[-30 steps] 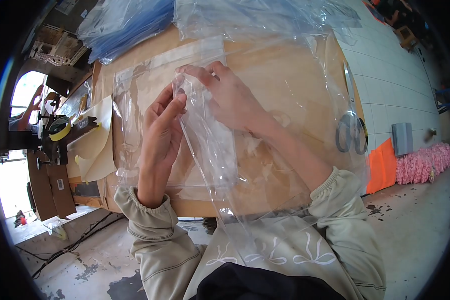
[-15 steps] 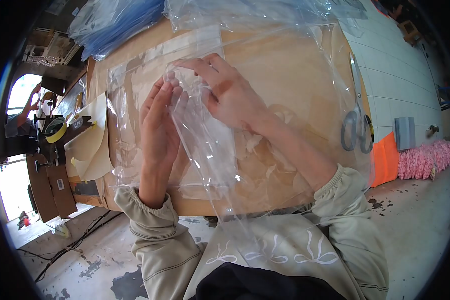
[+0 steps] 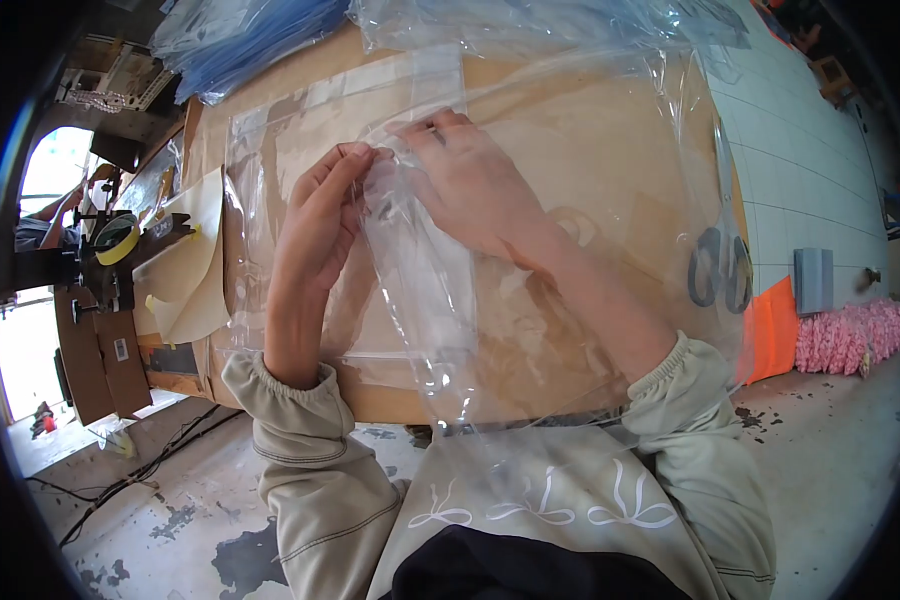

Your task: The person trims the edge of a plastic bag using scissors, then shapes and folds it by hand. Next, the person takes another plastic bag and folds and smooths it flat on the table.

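A large sheet of clear plastic film [image 3: 420, 290] spreads over the brown work table and hangs in folds over its front edge. My left hand [image 3: 315, 220] is closed, its thumb and fingers pinching the film's gathered upper edge. Close beside it on the right, my right hand [image 3: 485, 185] has its fingers bent over the same gathered film, with the thumb partly hidden under it. Whether the film is a single sheet or a bag I cannot tell. Another flat clear piece [image 3: 255, 230] lies beneath, on the left.
Scissors [image 3: 707, 270] lie at the table's right side, seen through film. Bluish plastic sheets [image 3: 260, 50] are stacked at the back. At left are brown paper [image 3: 185, 270] and yellow tape [image 3: 118, 240] on a black holder. Pink bundles [image 3: 845, 338] sit on the floor; another person's arm shows far left.
My left hand has turned and now pinches the film's edge. My right hand has moved slightly right, its fingers lower over the film. The hanging folds have shifted, and the view has moved slightly.
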`<action>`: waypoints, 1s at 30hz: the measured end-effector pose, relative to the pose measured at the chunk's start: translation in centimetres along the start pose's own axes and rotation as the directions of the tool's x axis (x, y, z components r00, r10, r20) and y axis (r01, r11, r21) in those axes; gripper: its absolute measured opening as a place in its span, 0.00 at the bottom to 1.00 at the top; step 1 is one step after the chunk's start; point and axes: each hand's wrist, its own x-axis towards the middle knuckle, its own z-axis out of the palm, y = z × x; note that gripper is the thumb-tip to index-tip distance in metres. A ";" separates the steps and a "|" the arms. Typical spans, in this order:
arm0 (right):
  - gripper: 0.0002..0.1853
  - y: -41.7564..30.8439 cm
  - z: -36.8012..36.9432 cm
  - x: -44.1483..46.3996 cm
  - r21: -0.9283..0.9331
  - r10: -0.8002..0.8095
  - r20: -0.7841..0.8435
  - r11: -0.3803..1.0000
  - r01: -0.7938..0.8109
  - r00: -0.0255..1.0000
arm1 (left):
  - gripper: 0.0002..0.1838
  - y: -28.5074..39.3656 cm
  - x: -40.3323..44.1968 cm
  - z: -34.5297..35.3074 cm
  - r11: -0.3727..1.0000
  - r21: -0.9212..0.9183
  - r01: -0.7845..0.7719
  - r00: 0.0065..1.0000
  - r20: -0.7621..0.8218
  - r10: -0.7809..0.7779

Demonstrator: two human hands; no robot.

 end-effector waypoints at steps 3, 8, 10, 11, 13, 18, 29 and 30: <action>0.26 0.2 -0.2 -0.4 -0.113 -0.089 0.019 0.989 0.090 0.996 | 0.10 -0.8 0.4 -0.1 0.984 0.173 -0.033 0.998 -0.049 0.042; 0.23 0.2 -0.1 -1.4 0.158 0.078 0.227 0.981 -0.116 0.971 | 0.10 -1.5 -0.1 0.9 0.943 0.313 -0.111 0.988 -0.068 0.139; 0.26 -0.6 -1.1 -2.4 -0.095 0.002 0.270 0.995 0.024 0.963 | 0.10 -2.1 -0.2 1.4 0.943 0.288 -0.169 0.976 -0.087 0.202; 0.27 -1.3 -2.0 -3.1 -0.313 -0.073 0.284 0.935 0.164 0.956 | 0.10 -2.3 -0.1 1.5 0.913 0.365 -0.185 0.967 -0.100 0.235; 0.30 -2.6 -3.6 -3.7 -0.364 0.027 0.354 0.925 0.110 0.935 | 0.10 -3.3 0.1 1.7 0.898 0.368 -0.240 0.958 -0.062 0.281; 0.33 -3.3 -5.2 -8.1 -0.489 0.060 0.324 0.865 0.112 0.944 | 0.11 -3.7 0.1 2.9 0.875 0.396 -0.277 0.930 -0.118 0.348; 0.29 -12.5 -19.7 -14.9 -0.239 0.242 0.967 0.970 -0.048 0.083 | 0.21 -3.0 0.8 2.2 0.861 0.453 -0.230 0.943 -0.114 0.312; 0.27 -12.8 -21.0 -13.2 -0.227 0.202 0.968 0.959 -0.170 -0.150 | 0.22 -3.2 0.9 2.2 0.854 0.465 -0.236 0.942 -0.107 0.318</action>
